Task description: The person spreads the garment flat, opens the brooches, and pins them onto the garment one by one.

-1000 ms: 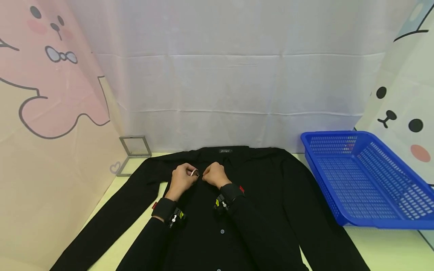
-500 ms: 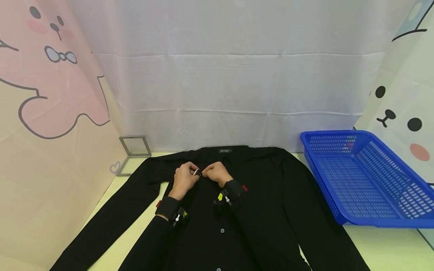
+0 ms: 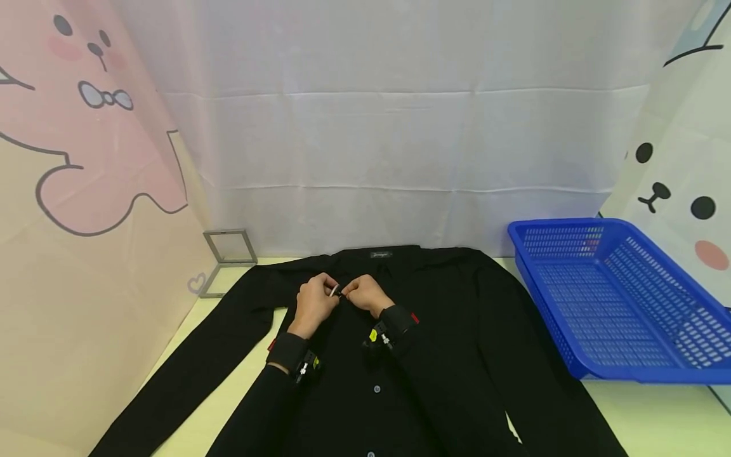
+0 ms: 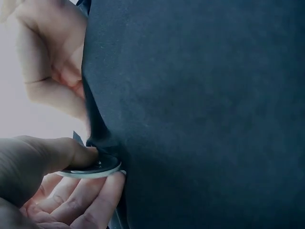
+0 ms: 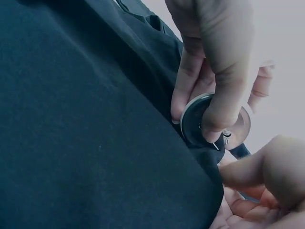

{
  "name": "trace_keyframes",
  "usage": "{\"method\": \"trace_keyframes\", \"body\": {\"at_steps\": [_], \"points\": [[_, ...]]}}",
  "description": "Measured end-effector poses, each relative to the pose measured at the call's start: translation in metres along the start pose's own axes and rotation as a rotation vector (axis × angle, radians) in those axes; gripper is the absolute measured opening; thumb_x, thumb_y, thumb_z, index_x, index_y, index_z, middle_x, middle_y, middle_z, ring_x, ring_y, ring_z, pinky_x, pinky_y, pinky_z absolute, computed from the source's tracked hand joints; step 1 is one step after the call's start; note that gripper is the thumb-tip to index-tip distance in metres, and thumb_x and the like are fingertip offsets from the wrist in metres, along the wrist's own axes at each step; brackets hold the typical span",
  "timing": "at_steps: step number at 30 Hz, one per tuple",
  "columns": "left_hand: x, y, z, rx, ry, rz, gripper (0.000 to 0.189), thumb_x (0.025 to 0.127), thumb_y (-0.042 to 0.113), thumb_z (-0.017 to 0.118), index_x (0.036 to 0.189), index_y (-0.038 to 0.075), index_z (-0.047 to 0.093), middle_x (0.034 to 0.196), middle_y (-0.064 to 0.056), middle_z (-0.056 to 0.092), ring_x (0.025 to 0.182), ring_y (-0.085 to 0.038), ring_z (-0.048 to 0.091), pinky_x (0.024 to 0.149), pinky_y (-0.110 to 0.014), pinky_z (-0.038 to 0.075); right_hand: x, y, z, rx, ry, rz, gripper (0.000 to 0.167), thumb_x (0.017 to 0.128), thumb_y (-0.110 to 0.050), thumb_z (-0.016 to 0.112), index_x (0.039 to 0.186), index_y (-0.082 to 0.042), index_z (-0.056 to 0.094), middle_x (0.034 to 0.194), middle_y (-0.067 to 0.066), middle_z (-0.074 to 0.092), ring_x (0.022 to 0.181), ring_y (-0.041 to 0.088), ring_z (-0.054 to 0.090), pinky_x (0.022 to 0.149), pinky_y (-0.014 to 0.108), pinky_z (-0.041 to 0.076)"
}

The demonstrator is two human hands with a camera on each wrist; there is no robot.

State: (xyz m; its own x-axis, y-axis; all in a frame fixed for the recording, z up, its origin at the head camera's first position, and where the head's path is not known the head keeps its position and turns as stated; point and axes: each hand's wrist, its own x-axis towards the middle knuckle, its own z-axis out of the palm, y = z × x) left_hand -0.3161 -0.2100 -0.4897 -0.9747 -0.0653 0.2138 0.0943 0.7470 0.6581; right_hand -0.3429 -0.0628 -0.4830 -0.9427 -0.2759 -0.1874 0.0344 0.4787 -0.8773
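A black button-up shirt lies spread on the table, collar toward the back wall. Near its chest my left hand pinches a round pin-back badge with a pale rim between thumb and fingers. The badge's back, with its pin and small metal clasp, shows in the right wrist view, right against the black cloth. Beside it my right hand pinches a fold of the shirt between thumb and fingers. Whether the pin passes through the cloth is hard to tell.
A blue plastic basket stands at the right. At the back left is a grey-rimmed transparent case, its lid raised. Pale green table shows around the shirt. Curtains printed with cartoon animals enclose the back and sides.
My left hand has shifted slightly right and turned the badge more edge-on. It now sits closer to my right hand, which has moved slightly right. The shirt and basket stay put.
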Motion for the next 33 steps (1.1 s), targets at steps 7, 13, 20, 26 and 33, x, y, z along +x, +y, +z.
{"method": "trace_keyframes", "body": {"at_steps": [7,13,20,26,33], "points": [[-0.001,-0.002,0.002,-0.002,0.007,0.007,0.014,0.087,0.003,0.079,0.099,0.009,0.072,0.085,-0.009,0.075,0.076,-0.026,0.069,0.078,-0.049,0.055,0.001,0.002,0.001,-0.040,0.018,-0.062,0.013,0.093,0.002,0.071,0.104,0.004,0.078,0.115,0.019,0.072,0.080,0.019,0.060,0.067,0.026,0.047],[-0.002,-0.004,0.003,-0.006,0.005,0.001,0.020,0.088,0.006,0.078,0.108,0.008,0.073,0.088,-0.010,0.077,0.078,-0.028,0.071,0.077,-0.048,0.054,-0.001,0.005,0.002,-0.127,0.068,-0.112,0.009,0.093,-0.003,0.075,0.099,0.001,0.080,0.104,0.016,0.075,0.083,0.025,0.068,0.073,0.032,0.056],[-0.006,-0.005,0.003,-0.025,-0.004,0.013,0.029,0.090,0.003,0.074,0.119,0.007,0.075,0.108,-0.017,0.076,0.091,-0.038,0.071,0.079,-0.054,0.056,-0.002,0.007,0.004,-0.170,0.116,-0.123,0.008,0.093,-0.009,0.077,0.094,-0.003,0.082,0.100,0.013,0.077,0.084,0.025,0.068,0.074,0.033,0.057],[-0.007,-0.001,0.000,-0.069,0.000,-0.001,0.024,0.090,0.000,0.074,0.112,0.008,0.076,0.108,-0.018,0.075,0.095,-0.040,0.069,0.085,-0.054,0.056,-0.001,0.008,0.004,-0.155,0.126,-0.112,0.008,0.093,-0.011,0.078,0.091,-0.004,0.082,0.097,0.012,0.076,0.077,0.021,0.065,0.068,0.030,0.053],[-0.005,0.002,-0.001,-0.065,-0.024,-0.009,0.022,0.090,0.000,0.076,0.111,0.005,0.076,0.106,-0.018,0.075,0.095,-0.038,0.070,0.084,-0.051,0.057,-0.001,0.013,0.002,-0.107,0.101,-0.138,0.008,0.093,-0.008,0.076,0.093,-0.002,0.081,0.099,0.014,0.076,0.074,0.018,0.063,0.065,0.027,0.051]]}}
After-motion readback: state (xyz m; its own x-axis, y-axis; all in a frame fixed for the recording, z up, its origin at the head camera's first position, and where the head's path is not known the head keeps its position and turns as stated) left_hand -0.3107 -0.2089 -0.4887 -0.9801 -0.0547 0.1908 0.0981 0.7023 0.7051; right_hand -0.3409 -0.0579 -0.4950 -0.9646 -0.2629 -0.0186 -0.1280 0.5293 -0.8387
